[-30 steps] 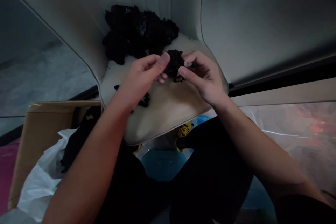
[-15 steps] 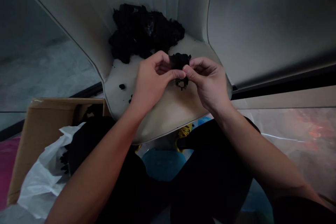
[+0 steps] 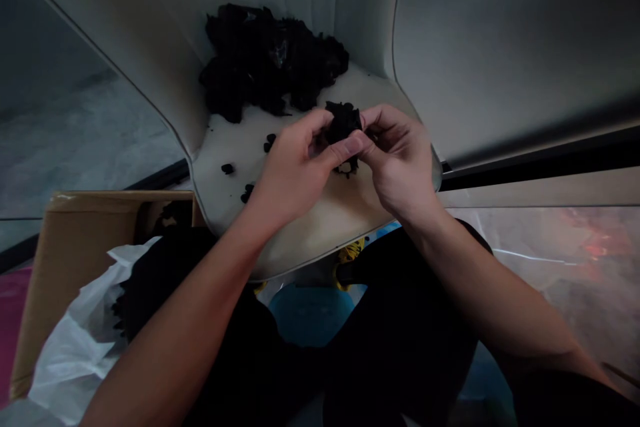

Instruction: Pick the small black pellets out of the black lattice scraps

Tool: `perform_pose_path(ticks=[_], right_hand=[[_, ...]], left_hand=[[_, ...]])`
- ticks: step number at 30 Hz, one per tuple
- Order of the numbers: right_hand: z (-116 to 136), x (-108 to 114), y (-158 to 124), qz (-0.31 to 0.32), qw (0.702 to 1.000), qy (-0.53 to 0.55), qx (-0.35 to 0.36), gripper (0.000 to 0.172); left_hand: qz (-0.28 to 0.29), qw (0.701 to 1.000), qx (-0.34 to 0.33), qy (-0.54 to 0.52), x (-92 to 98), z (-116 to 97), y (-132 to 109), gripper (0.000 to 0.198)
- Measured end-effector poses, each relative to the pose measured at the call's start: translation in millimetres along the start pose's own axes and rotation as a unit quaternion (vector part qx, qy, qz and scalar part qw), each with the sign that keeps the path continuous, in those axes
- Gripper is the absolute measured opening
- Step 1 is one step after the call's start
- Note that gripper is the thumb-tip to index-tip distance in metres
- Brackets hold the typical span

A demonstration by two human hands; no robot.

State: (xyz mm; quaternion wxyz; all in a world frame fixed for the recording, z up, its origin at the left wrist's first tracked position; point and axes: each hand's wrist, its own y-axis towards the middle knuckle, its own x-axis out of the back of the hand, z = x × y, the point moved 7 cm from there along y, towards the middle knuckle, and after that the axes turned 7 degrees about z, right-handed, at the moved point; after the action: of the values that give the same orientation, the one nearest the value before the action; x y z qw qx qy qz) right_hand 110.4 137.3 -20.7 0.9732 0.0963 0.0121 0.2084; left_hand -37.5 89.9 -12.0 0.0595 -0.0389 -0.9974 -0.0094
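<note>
Between my two hands is a small black piece with a ragged, frilled edge [image 3: 343,119]; its exact kind is too dark to make out. My left hand [image 3: 300,163] pinches it from the left, with thumb and fingers closed. On the other side, my right hand [image 3: 400,153] grips its right edge, and both thumb tips meet in front of it. A thin, open-looking black part [image 3: 346,168] shows below the thumbs. Behind my hands lies a heap of crumpled black pieces [image 3: 270,60], shiny in spots, on the pale chair seat [image 3: 310,240].
Small black bits [image 3: 227,169] are scattered on the seat left of my hands. A cardboard box [image 3: 65,267] with white plastic [image 3: 75,340] stands at the lower left. Another pale chair back [image 3: 500,47] rises at the right. Below the seat shows a blue object [image 3: 310,310].
The black piece has turned slightly between my fingers, and my thumbs now press closer together. My left hand has shifted a little, showing more small black bits on the seat.
</note>
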Motion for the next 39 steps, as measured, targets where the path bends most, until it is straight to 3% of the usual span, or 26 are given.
perform_pose_path(ticks=[6,12,15,17,20,21,23,25,29,35,39], right_hand=[[-6,21,12,-0.020,1.000,0.012,0.005,0.047],[-4,18,9,-0.039,0.999,-0.010,0.035,0.044],[-5,14,8,-0.045,0.998,-0.010,0.048,0.040],[-6,20,11,-0.058,0.996,0.027,0.063,0.036],[-3,43,17,-0.106,0.986,0.087,0.100,0.031],[-3,49,20,-0.114,0.984,0.093,0.098,0.031],[-3,52,22,-0.104,0.988,0.089,0.070,0.031],[-6,44,22,-0.064,0.995,0.078,0.025,0.030],[-15,20,14,0.031,0.998,0.043,-0.039,0.038],[-26,8,8,0.087,0.992,0.017,-0.088,0.044],[-33,-1,5,0.101,0.991,0.019,-0.083,0.048]], left_hand=[[0.059,0.996,0.014,-0.069,-0.8,-3,-1,0.026],[-0.042,0.995,0.054,-0.076,18.7,1,-1,0.023],[-0.055,0.995,0.071,-0.049,25.9,6,-1,0.023],[-0.095,0.993,0.071,0.014,43.3,10,-3,0.023],[-0.196,0.972,0.066,0.107,83.9,14,-11,0.017],[-0.193,0.971,0.079,0.119,92.2,18,-12,0.016],[-0.120,0.977,0.104,0.144,94.1,25,-11,0.014],[-0.037,0.975,0.111,0.191,84.5,28,-10,0.012],[0.066,0.942,0.100,0.315,61.3,34,-13,0.009],[0.122,0.920,0.096,0.360,55.6,44,-18,0.019],[0.131,0.918,0.117,0.356,57.1,44,-16,0.017]])
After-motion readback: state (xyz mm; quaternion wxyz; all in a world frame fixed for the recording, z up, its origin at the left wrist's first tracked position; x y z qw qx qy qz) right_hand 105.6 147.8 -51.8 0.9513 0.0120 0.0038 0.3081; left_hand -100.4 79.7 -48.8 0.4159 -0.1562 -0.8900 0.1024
